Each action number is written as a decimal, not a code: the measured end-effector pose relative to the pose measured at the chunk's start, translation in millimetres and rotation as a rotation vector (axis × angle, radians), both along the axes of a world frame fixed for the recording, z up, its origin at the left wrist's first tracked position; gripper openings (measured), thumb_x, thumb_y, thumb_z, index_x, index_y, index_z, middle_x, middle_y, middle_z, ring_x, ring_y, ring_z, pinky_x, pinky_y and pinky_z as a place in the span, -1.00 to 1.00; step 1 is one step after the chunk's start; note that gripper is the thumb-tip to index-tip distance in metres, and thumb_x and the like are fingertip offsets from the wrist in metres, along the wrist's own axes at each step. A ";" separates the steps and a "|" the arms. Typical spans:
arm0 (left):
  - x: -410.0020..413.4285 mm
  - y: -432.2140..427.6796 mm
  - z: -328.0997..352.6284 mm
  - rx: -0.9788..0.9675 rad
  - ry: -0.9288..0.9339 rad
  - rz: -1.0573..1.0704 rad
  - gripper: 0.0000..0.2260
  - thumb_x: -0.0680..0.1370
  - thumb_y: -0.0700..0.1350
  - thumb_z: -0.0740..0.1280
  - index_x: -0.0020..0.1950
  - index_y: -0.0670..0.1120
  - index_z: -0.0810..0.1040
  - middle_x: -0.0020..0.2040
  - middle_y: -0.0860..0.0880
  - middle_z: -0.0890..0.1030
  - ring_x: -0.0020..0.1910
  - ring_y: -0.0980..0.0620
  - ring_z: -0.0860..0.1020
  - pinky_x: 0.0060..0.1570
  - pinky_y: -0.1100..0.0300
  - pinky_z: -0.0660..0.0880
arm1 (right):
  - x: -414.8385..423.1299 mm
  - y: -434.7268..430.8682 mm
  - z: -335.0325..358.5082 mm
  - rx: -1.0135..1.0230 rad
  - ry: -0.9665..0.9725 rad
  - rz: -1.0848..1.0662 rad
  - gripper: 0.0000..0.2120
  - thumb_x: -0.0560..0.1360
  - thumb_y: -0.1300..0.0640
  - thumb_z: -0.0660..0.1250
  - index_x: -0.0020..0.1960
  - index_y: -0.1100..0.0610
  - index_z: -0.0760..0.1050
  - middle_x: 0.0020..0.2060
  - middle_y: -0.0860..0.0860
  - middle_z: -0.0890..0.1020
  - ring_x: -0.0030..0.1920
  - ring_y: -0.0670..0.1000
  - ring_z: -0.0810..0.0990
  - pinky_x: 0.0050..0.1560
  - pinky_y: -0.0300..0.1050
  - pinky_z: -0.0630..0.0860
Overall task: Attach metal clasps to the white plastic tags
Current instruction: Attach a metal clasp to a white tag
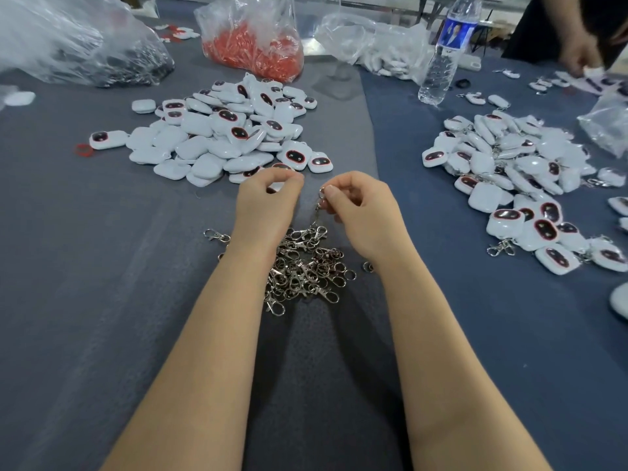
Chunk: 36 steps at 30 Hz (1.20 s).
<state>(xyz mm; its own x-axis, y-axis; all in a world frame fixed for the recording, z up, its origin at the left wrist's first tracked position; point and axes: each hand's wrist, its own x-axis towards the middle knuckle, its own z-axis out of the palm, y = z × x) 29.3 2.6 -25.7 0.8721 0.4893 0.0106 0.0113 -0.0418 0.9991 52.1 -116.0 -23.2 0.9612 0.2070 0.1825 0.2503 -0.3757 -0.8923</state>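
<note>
1. at the far left, a clear bag of dark metal parts lies on the grey cloth. a small red ring lies apart from it, nearer the person.
2. a loose pile of white tags lies left of centre, some with the dark, red-rimmed face up.
3. behind that pile stands a clear bag of red pieces.
4. the left hand is at the near edge of the pile. its fingers are curled, with the tips bunched against the thumb on a white tag that is mostly hidden under the hand.
5. between the two forearms lies a heap of metal clasps. a few stray ones lie just beside it.
6. the right hand is near the left hand, not touching it. thumb and forefinger pinch the ring end of one clasp, which hangs down toward the heap.
7. further back and to the right are a clear bag of white parts and an upright water bottle.
8. on the right lies a second pile of tags, many with clasps already on them.
9. at the top right corner, another person's hand touches items on the cloth.
</note>
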 end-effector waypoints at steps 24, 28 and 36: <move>6.4 -10.9 -6.7 0.276 -0.052 -0.040 -0.85 0.55 -0.18 0.27 -0.18 -0.14 0.58 0.18 0.00 0.51 0.23 0.12 0.44 0.31 0.17 0.32 | -1.1 7.4 -4.4 0.163 0.067 -0.016 -0.92 0.52 0.12 0.35 -0.03 0.05 0.46 -0.25 -0.07 0.60 -0.27 -0.18 0.52 -0.32 -0.49 0.38; 5.3 -15.4 -5.3 0.207 -0.064 -0.076 -0.84 0.54 -0.19 0.29 -0.22 -0.11 0.60 -0.04 0.13 0.54 0.07 0.15 0.50 0.20 0.15 0.43 | -0.2 7.2 -4.9 0.176 0.027 -0.075 -0.90 0.52 0.18 0.34 -0.10 0.01 0.45 -0.30 -0.08 0.56 -0.34 -0.21 0.48 -0.33 -0.47 0.36; 6.2 -12.4 -9.1 0.372 -0.037 -0.050 -0.88 0.49 -0.18 0.35 -0.21 0.01 0.58 0.22 -0.08 0.52 0.25 0.09 0.45 0.23 0.23 0.33 | -2.8 5.8 -5.9 0.060 -0.107 -0.089 -0.87 0.51 0.27 0.30 -0.11 0.06 0.44 -0.28 -0.10 0.52 -0.29 -0.15 0.47 -0.25 -0.43 0.41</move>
<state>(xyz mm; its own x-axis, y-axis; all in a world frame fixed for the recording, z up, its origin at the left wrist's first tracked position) 35.5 -9.7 -34.9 0.8907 0.4025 0.2115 -0.0358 -0.4017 0.9151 49.3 -110.2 -29.1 0.9496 0.1077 0.2945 0.3135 -0.3475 -0.8837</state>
